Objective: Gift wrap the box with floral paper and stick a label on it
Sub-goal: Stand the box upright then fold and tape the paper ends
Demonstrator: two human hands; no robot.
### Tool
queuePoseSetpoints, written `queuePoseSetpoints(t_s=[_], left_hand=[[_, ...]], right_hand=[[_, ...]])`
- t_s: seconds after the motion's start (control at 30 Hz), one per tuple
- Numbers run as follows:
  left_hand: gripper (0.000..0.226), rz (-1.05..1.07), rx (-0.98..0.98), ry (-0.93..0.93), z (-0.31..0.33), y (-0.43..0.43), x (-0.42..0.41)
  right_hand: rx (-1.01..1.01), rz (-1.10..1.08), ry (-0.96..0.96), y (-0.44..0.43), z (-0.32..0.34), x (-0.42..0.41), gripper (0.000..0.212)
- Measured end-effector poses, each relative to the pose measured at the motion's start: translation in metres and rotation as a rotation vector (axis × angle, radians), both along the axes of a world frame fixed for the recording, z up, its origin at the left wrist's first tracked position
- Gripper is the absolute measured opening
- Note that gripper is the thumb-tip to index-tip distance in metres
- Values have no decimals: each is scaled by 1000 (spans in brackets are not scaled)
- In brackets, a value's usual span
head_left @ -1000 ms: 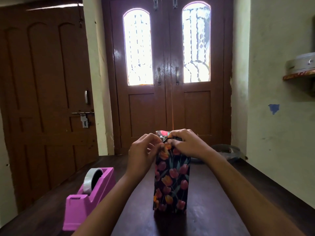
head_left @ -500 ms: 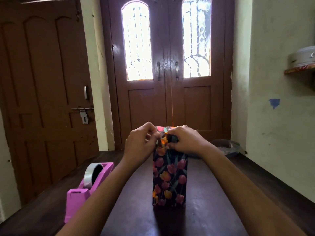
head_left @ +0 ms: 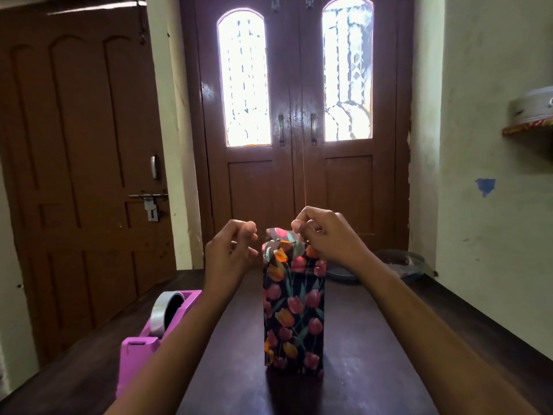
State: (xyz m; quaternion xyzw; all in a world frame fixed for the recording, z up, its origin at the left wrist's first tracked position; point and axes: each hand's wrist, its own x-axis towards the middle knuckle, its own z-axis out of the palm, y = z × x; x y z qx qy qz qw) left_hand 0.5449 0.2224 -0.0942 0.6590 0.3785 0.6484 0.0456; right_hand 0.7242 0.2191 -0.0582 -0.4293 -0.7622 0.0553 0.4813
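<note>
Nearest to us, on the left of the dark table, the pink tape dispenser sits well apart from the work, so any reach for it takes one hand away. The box stands upright on its small end in the middle of the table, its sides already covered in floral paper. Standing tall and narrow like this, we judge it easy to tip if we press sideways at the top. Up there the paper is bunched and crinkled, not flat, and we see no tape across it. Our right hand rests on the top right corner with curled fingers that seem to pinch the raised flap. If that pinch slips, the folds may spring open or tear. Our left hand hovers just left of the top, clear of the box, thumb and fingers curled together. We cannot tell whether they hold a clear strip of tape or nothing. We see no label anywhere. Behind the box lies a dark dish, where a toppled box could land, and beyond it the double door.
</note>
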Motion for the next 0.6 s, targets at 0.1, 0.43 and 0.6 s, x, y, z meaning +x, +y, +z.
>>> queuePoseSetpoints(t_s=[0.1,0.43,0.6], left_hand=[[59,-243,-211,138,-18,2,-6],[95,-716,-652,156,-35,29,-18],[52,-666,-662,179,-32,26,-9]], right_hand=[[15,-12,-49,-4,2,-6,23],[-10,24,-409,-17,10,-2,29],[36,-78,-401,-10,9,18,18]])
